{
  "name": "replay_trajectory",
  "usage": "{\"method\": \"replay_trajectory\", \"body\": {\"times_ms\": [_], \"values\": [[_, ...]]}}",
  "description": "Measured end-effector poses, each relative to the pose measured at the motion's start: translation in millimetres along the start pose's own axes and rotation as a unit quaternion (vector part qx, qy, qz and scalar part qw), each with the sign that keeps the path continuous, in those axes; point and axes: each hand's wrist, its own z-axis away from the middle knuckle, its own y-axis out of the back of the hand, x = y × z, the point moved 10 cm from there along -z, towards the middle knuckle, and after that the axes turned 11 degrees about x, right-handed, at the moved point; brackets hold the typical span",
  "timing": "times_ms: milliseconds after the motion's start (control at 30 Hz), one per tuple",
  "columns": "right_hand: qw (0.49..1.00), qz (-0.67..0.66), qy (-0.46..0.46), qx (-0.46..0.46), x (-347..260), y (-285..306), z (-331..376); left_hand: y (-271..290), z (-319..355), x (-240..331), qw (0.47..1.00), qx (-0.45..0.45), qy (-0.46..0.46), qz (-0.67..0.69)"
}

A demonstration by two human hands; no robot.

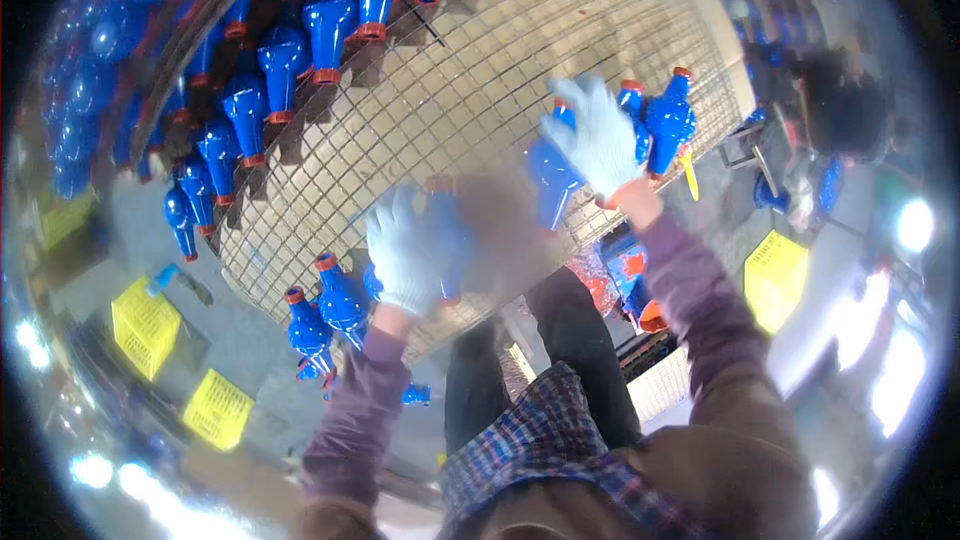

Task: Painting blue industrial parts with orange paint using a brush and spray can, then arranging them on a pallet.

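Both my hands wear pale gloves and are above a wire-mesh rack [480, 100]. My left hand [402, 252] has its fingers stretched away from me, somewhat smeared. Beside it on the right is a blurred blue bulb-shaped piece with red ends [446, 240]; contact is unclear. My right hand [598, 140] is open, fingers apart, over the neck of another blue piece [555, 180]. To its right two more lie on the mesh, one being a glossy blue piece [671, 122]. Left of my left hand a blue red-ended piece [343, 302] stands at the rack's near edge.
Several blue pieces [283, 65] line the rack's far left side, with many more beyond. A yellow strip [690, 176] hangs at the right edge. Yellow crates [146, 328] and a yellow basket [776, 280] are on the floor. A grey haze covers part of the middle.
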Motion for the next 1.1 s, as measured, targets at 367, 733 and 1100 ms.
{"method": "replay_trajectory", "body": {"times_ms": [367,733,1100], "values": [[0.968,0.062,-0.239,-0.055,28,-47,86,-64,76,-11,0.978,-0.093,0.181,-0.039],[0.983,-0.102,-0.153,0.011,56,22,-52,-59,52,-9,0.974,-0.134,0.182,0.010],[0.976,0.071,-0.202,-0.025,164,7,-167,-67,-201,77,0.973,-0.090,0.168,0.134]]}}
